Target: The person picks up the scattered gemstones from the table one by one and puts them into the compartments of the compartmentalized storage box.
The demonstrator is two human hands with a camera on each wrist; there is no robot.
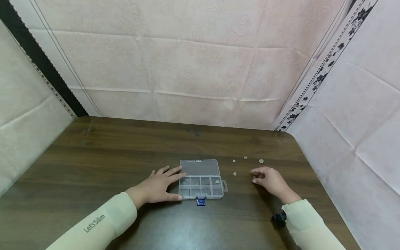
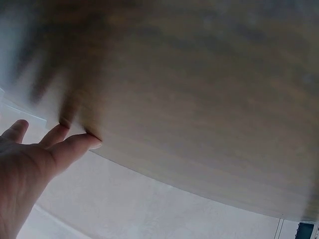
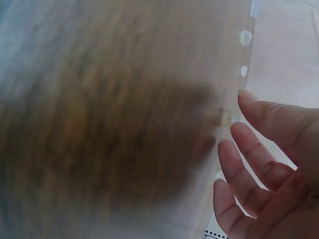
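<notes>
Right, from the head view I see a clear plastic compartment box (image 1: 201, 180) lying open on the dark wood table (image 1: 93, 163), near the front edge and roughly centred. Its lid (image 1: 200, 167) is folded flat away from me, and a blue latch (image 1: 201, 200) sticks out of the near wall. One small round piece (image 1: 217, 181) sits in the rear right compartment; I can't tell whether the other compartments hold anything. Left hand (image 1: 159, 187) lies flat on the table at the box's left side, fingers straight and spread, fingertips touching the lid's left edge and thumb against the near left corner; it grips nothing. Right hand (image 1: 270, 179) rests on the table to the right of the box, well apart from it, fingers loosely curled with tips down on the wood, nothing visibly held. Four loose small round pieces lie on the table between box and right hand: one (image 1: 234, 173) just right of the box, and three in a rough row further back (image 1: 234, 160), (image 1: 245, 157), (image 1: 260, 161). Both wrist views are heavily blurred; I only make out relaxed fingers (image 2: 70, 147) and (image 3: 249, 159) over wood grain. Cream sleeves (image 1: 103, 225) cover both forearms, and pink cloth (image 1: 200, 59) hangs behind and to the sides of the table.
</notes>
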